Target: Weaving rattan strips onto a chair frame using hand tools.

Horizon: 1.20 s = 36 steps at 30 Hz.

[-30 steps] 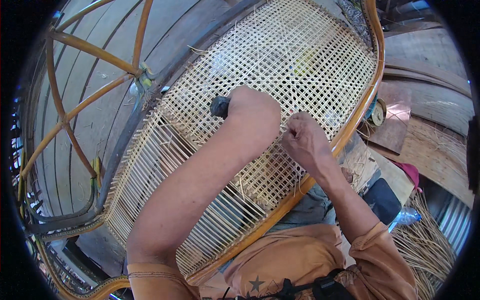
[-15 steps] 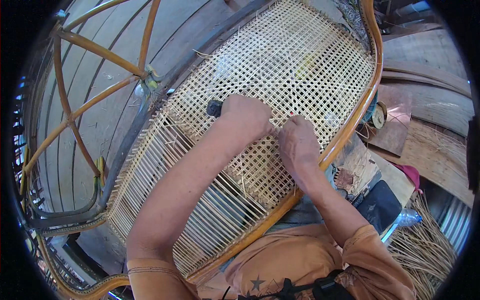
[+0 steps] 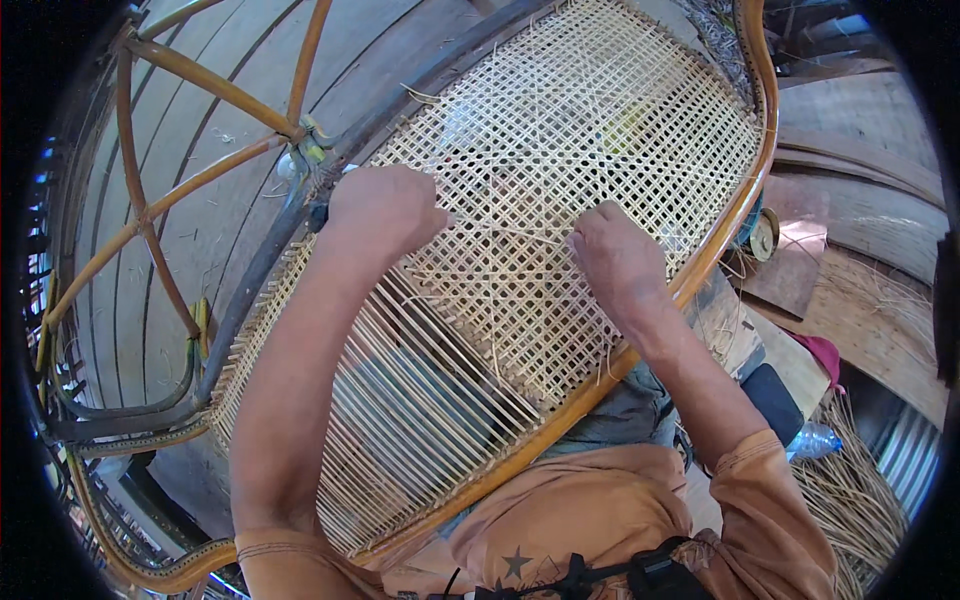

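A woven cane panel (image 3: 540, 130) is stretched on a curved, glossy rattan frame (image 3: 725, 235); its lower left part has only parallel cane strands (image 3: 420, 400). My left hand (image 3: 385, 212) is a fist above the panel's left side, its thumb toward the middle. A dark handle end (image 3: 318, 216) juts out from behind that fist; the rest of the tool is hidden. Closed fingers of my right hand (image 3: 622, 262) pinch at the weave on the right. One pale cane strand (image 3: 510, 232) runs nearly straight between both hands.
Another rattan frame (image 3: 140, 225) with crossing poles stands at the left over a plank floor (image 3: 240, 110). To the right lie boards (image 3: 870, 290), a tin can (image 3: 764, 235), a plastic bottle (image 3: 815, 440) and a bundle of cane (image 3: 865, 500).
My left hand has moved left, away from my right hand, taking the dark-handled tool with it. The strand between the hands now shows at length. My right hand has shifted slightly right.
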### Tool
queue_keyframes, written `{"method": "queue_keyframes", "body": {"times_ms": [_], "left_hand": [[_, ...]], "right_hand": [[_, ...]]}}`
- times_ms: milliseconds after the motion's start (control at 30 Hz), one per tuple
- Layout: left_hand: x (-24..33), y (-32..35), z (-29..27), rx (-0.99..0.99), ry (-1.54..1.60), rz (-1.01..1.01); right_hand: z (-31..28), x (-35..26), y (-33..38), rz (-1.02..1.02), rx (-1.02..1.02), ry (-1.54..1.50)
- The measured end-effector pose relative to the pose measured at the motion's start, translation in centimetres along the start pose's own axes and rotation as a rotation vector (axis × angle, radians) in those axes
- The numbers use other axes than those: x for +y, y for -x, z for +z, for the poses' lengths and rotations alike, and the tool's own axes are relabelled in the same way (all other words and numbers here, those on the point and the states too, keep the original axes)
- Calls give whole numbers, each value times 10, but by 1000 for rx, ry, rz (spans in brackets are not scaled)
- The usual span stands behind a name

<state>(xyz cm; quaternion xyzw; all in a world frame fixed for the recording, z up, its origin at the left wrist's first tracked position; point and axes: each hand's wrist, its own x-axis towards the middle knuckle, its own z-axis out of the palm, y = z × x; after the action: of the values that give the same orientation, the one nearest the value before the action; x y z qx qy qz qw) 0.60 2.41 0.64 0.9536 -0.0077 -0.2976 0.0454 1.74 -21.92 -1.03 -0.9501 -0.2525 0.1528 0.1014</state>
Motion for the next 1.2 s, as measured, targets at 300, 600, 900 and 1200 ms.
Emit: {"method": "queue_keyframes", "body": {"times_ms": [300,600,900,1200], "left_hand": [[56,2,-12,-42,41,143],[84,-18,-19,-83,-84,285],[90,-26,-15,-132,-127,378],[66,-18,-4,-80,74,208]], "right_hand": [[-13,-8,2,186,-99,-478],[-6,-8,5,179,-84,-278],[1,-7,9,99,-107,-156],[8,-20,11,71,2,-13]]}}
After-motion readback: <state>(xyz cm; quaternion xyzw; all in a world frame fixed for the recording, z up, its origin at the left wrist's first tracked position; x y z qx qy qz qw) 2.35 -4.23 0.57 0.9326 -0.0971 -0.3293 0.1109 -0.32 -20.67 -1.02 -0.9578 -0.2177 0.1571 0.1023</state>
